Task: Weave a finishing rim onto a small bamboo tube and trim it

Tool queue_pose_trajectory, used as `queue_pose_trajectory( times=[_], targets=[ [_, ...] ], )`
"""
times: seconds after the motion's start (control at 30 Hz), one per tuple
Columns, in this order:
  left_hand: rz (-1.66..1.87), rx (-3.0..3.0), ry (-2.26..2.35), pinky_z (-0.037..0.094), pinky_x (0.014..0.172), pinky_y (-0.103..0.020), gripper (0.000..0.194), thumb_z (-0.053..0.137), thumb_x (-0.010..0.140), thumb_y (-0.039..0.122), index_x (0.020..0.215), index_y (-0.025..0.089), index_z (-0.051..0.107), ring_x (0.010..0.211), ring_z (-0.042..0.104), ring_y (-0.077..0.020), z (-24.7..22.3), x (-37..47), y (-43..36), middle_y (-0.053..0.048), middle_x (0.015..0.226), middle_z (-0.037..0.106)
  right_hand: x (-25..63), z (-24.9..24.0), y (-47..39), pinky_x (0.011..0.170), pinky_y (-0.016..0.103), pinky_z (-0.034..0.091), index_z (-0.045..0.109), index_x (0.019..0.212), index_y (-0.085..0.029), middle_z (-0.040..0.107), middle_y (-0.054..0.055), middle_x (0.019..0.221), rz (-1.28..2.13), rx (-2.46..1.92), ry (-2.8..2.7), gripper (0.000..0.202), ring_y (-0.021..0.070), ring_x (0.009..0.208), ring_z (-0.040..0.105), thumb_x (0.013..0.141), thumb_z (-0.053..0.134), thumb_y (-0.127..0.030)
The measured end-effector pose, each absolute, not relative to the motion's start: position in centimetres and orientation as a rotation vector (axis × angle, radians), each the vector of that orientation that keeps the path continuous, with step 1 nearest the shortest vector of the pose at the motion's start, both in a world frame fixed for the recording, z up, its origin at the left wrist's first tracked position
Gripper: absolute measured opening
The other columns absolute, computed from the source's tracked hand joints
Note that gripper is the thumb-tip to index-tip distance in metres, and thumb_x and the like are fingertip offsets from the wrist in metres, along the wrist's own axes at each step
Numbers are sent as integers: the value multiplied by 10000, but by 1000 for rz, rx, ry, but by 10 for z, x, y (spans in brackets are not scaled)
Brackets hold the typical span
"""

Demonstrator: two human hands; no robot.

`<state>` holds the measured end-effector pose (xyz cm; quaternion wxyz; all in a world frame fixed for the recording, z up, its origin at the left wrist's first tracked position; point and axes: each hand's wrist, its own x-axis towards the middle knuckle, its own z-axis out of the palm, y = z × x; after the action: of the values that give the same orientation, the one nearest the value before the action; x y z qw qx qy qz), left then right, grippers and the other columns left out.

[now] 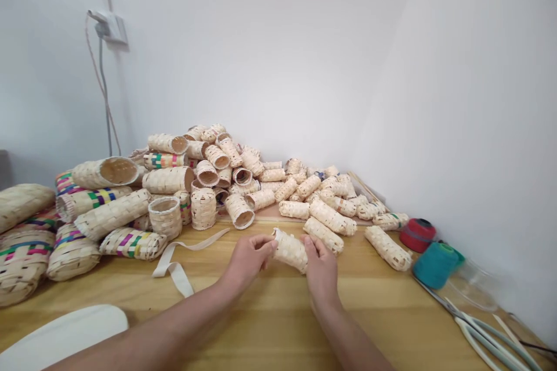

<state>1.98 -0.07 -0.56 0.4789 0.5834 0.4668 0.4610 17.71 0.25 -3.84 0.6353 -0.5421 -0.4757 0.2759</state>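
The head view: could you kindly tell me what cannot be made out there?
In the head view:
Held tube: right end partly behind the right hand.
Scissors: handle ends cut by the bottom edge.
White item: lower part cut there too.
Pile: whatever lies behind its front.

Table (pixel 261 324): bare wood, pale wall (pixel 282 58) along its back edge. Towards the right edge, red spool (pixel 418 235); teal spool (pixel 436 265) just beside it, on the nearer side. Clear dish (pixel 474 285) right of the teal one, close to that edge. Scissors (pixel 461 317) near the front right corner, pale handles towards the front edge, blades pointing at the teal spool. Left half: pale strip (pixel 178 275), flat, curled. Flat white piece (pixel 69 336), rounded end, at the front left corner. Above the back left, socket (pixel 116 29) on the wall, plugs in, two cables (pixel 107 110) hanging down.
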Motion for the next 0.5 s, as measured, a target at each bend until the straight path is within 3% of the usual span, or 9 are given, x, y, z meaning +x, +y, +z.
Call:
queue_pose_trajectory(
  times=[0.17, 0.33, 0.5],
  targets=[
    [1226, 1455, 1106, 261, 410, -204, 425, 579, 725, 532, 819, 123, 647, 401, 364, -81, -1, 11, 6, 53, 495, 457, 158, -30, -12, 766, 328, 509, 718, 816, -176, 709, 90, 899, 614, -1126, -1234, 339, 242, 850, 638, 825, 568, -479],
    [1247, 1599, 1045, 328, 516, -219, 327, 607, 722, 451, 712, 128, 658, 524, 421, -100, 10, -3, 16, 24, 579, 515, 165, -14, -20, 779, 308, 500, 732, 833, -196, 662, 69, 917, 435, -990, -1371, 255, 213, 887, 611, 876, 556, -375],
    [1216, 1780, 1023, 346, 591, -231, 242, 618, 750, 375, 715, 142, 670, 631, 474, -134, 14, -10, 15, 0, 649, 582, 182, 10, -25, 707, 260, 486, 726, 977, -224, 634, 15, 791, 281, -931, -1525, 179, 165, 758, 592, 871, 586, -257]
  ],
)
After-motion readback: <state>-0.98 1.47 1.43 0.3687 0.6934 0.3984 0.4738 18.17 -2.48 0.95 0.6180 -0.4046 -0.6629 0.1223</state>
